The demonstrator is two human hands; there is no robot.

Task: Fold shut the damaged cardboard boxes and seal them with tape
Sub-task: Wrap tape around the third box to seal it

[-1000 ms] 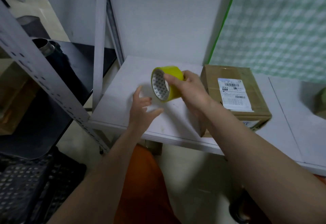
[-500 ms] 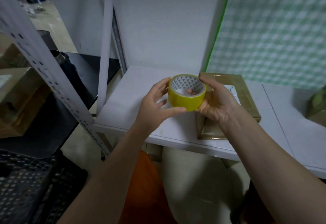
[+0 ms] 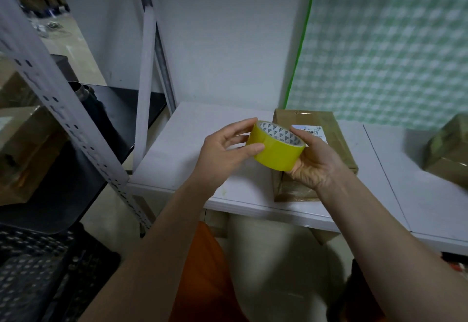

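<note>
Head view, one frame.

Yellow tape roll [image 3: 276, 148] held up in the air at centre of frame, above the near edge of the white table [image 3: 182, 149], tilted so the open core faces up and toward 1 o'clock. Core liner is white with a grey triangle print.

Right hand [image 3: 312, 162] at 3 o'clock of the roll: grip curled around the roll's right and lower side, palm cupping it, thumb over the top rim. Left hand [image 3: 222, 155] at 9 o'clock of the roll: thumb tip pressed on the yellow outer face, index fingertip on the upper rim, so the grip is a light pinch on the roll's left side; the other fingers are loosely bent behind.

Cardboard box [image 3: 326, 129] sits on the table directly behind and under the right hand, at 1 o'clock of the roll, flaps closed, glossy tape on its surface, white shipping label [image 3: 312, 131] with a barcode on top, partly hidden by the hand. Roll is not touching the box as far as I can tell.

Second cardboard box [image 3: 448, 152] at the 3 o'clock edge of frame, on the same table, tilted, well apart from the first.

At 9 o'clock: perforated grey shelf upright [image 3: 68, 119], black shelf [image 3: 119, 98] behind it. Green checked panel [image 3: 392, 43] at 1 o'clock.
</note>
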